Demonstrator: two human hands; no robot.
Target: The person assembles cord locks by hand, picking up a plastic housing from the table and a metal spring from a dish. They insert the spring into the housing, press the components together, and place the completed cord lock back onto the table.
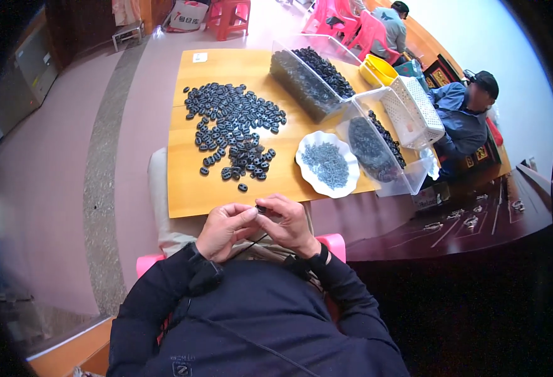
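My left hand (221, 230) and my right hand (291, 224) meet over my lap, just off the table's near edge. Both are closed, fingertips pinching one small black oval piece (261, 208) between them. The fingers cover most of it. Ahead of the hands, many similar black oval pieces with two holes (235, 113) lie spread on the wooden table (185, 188). A single black piece (243, 187) lies nearest my hands. To the right, a white scalloped dish (304, 171) holds a heap of small grey metal parts (328, 164), too small to make out singly.
Clear plastic bins (301, 94) of black parts stand at the right, beside a yellow bowl (380, 69) and a white perforated basket (412, 113). A person in a dark cap (468, 119) sits beyond them. Loose metal parts (471, 222) lie on a dark surface at right.
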